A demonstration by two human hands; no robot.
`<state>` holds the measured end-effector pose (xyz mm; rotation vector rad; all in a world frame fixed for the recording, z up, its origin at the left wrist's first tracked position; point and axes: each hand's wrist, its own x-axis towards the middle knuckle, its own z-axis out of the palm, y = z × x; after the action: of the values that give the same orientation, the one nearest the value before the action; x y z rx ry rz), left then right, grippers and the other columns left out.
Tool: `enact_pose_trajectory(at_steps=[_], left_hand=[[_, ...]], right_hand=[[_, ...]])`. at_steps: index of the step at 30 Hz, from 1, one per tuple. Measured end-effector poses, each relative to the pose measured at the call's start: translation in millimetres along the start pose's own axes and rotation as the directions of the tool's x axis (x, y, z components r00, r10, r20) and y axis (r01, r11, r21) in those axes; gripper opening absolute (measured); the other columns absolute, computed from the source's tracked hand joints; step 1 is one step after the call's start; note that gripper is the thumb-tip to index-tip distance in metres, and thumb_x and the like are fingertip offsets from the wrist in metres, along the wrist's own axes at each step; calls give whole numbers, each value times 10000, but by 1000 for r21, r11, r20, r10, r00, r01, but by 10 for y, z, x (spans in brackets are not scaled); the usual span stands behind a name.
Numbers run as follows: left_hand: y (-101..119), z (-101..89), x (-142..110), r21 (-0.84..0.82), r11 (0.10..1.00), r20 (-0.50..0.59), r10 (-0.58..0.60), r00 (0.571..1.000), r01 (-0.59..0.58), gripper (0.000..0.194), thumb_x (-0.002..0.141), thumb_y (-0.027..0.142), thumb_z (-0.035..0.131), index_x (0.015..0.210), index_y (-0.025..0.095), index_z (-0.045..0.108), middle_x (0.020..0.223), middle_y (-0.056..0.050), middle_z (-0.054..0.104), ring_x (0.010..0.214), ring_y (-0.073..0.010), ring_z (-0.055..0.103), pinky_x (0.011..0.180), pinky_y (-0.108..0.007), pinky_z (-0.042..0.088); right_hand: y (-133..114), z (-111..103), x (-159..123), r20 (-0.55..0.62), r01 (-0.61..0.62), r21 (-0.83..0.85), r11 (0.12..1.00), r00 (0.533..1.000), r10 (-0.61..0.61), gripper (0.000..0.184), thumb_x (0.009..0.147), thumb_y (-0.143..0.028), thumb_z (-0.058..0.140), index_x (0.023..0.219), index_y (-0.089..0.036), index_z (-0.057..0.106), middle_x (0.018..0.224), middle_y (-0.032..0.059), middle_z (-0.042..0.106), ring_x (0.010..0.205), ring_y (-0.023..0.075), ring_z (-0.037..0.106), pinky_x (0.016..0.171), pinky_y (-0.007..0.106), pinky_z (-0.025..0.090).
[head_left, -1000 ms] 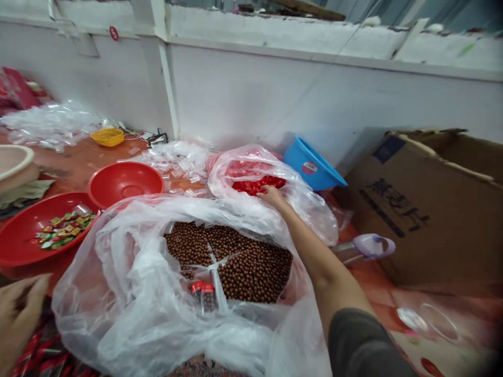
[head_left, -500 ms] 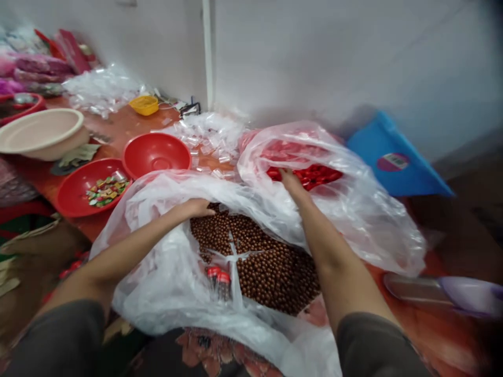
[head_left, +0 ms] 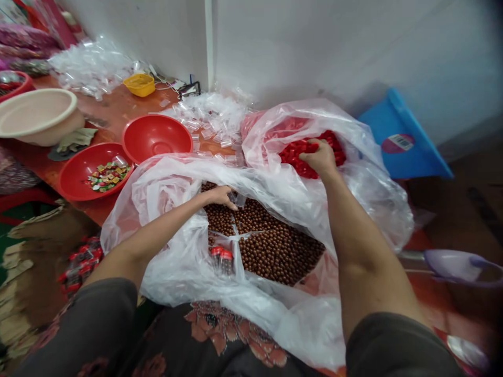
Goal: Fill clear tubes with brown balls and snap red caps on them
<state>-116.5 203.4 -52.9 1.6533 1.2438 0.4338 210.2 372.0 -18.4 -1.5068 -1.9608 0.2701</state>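
Observation:
My left hand (head_left: 220, 197) reaches over brown chocolate balls (head_left: 271, 246), its fingers closed round a small clear plastic jar (head_left: 239, 200) that is partly hidden. The balls lie in a big clear plastic bag (head_left: 173, 272) with its mouth spread wide. Two filled jars with red caps (head_left: 222, 255) rest at the near left of the balls, beside white crossed strips (head_left: 236, 237). Over a second bag (head_left: 353, 193), full of loose red caps (head_left: 293, 157), my right hand (head_left: 323, 158) is curled, with a red cap between thumb and fingers.
Red bowls (head_left: 157, 137) stand at left, one with small wrapped pieces (head_left: 107, 177). Beyond are a cream basin (head_left: 39, 112), a yellow basket (head_left: 140, 85) and clear jars in heaps (head_left: 212, 115). A blue bin (head_left: 404, 141) and a purple-handled scoop (head_left: 451, 264) are at right.
My left hand has moved right over the balls, and a clear jar now shows at its fingers. My right hand has shifted right and curled among the red caps. The view has shifted slightly.

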Motion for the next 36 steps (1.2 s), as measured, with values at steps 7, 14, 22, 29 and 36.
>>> enact_pose_trajectory(at_steps=[7,14,22,29,36], left_hand=[[153,194,-301,541,833,277,-47,960,-115,567,652,325,775,1211,289,685,1255,-97,521,1179,-324,473,1004,-403,387],[143,179,-771,572,805,286,-13,958,-160,565,700,157,718,1251,262,653,1465,-89,400,1310,-304,413,1083,-368,328],[-23,233,-951,656,752,-15,-61,998,56,265,751,212,692,994,109,664,1108,-140,544,1002,-275,564,892,-357,437],[65,250,-1027,491,870,-75,-3,997,39,235,885,284,574,1074,152,616,1005,-98,647,946,-235,584,860,-339,423],[11,171,-984,374,896,11,-262,965,239,170,731,330,726,723,162,703,631,5,619,616,-134,521,594,-243,347]], right_hand=[[-756,-805,-557,-89,129,-84,988,987,-137,357,800,-214,653,1130,-79,652,1195,156,594,1063,216,595,945,413,465],[-1403,-760,-1902,64,245,197,949,963,-262,278,790,-209,672,1064,-253,676,1115,44,598,1010,226,619,892,430,531],[-1018,-123,-2729,278,-26,79,997,961,3,639,796,-476,709,1365,-235,546,1498,140,440,1359,351,446,1105,586,380],[-921,-333,-3101,130,-54,54,997,990,46,389,942,-335,500,1300,-229,609,1475,122,507,1388,296,436,1167,599,280],[-1121,-276,-3402,10,-4,6,1000,1000,4,296,944,-328,507,1139,-216,699,1140,125,665,1082,277,579,966,490,473]])
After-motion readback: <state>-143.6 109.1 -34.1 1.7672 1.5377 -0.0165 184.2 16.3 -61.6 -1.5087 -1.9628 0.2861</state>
